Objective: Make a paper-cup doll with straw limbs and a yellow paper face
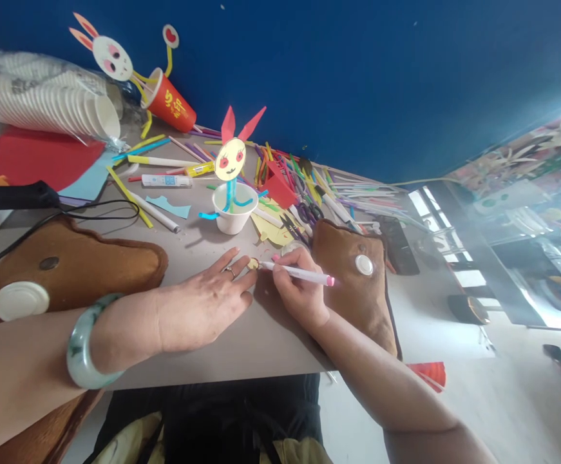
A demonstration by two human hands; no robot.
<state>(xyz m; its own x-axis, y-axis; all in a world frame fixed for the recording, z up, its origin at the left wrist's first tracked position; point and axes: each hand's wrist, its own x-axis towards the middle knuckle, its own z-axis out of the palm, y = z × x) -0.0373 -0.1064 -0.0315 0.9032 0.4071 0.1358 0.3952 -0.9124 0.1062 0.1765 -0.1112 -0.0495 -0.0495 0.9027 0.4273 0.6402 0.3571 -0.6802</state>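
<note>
Right hand (302,291) clamps one pen (304,273); left hand (207,299), fingers apart, touches one yellow scrap (253,263). Two rabbits (230,159) top the grey table (212,365), blue wall (333,77) behind.

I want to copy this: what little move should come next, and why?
Maybe a small stroke with the pink-ended pen on the little yellow piece: the right hand holds the pen with its tip at that piece, and the left hand lies right beside it.
</note>
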